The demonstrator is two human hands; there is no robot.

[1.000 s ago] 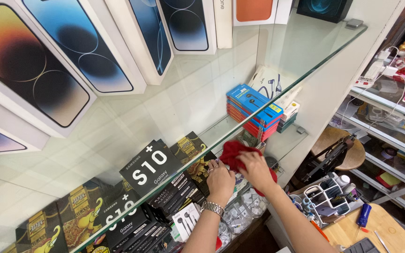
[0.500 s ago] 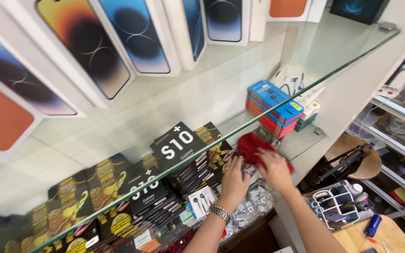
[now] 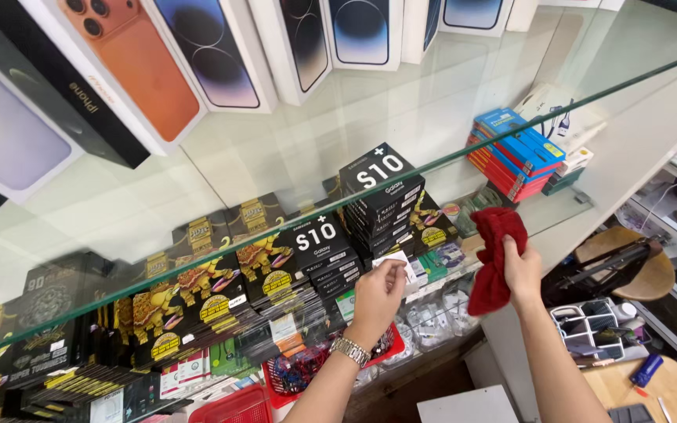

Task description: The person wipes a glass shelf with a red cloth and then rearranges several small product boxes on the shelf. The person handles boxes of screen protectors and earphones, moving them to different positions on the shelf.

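Left hand: the left hand [image 3: 378,296] reaches in under the glass shelf [image 3: 291,149], fingertips pinched together on a small white card [image 3: 396,261] at the near edge of the lower shelf. A metal watch [image 3: 351,350] sits on the wrist.

Right hand: the right hand [image 3: 522,270] is closed in a fist around a red cloth [image 3: 495,258], which hangs bunched, part above the fingers and part below.

Cloth position: right of the white card and well apart from it, near the right end of the lower shelf, just in front of a stack of blue and red flat boxes [image 3: 515,153] that stands farther back.

White card position: in front of the tall stack of black boxes [image 3: 381,196], touching only the pinching fingers as far as can be seen.

Lower shelf: a second, lower stack of black boxes [image 3: 319,251] stands left of the tall one; farther left are rows of black boxes with gold figures [image 3: 197,290].

Top shelf: large phone boxes [image 3: 190,63] stand in a row along the far side of the glass, their printed fronts tilted toward the camera.

Near side: a red basket [image 3: 233,407] sits low at the near left; clear packets [image 3: 432,317] hang below the shelf between the two forearms.

Right side: a round wooden stool [image 3: 640,270] and a white wire rack [image 3: 593,329] stand near the right forearm.
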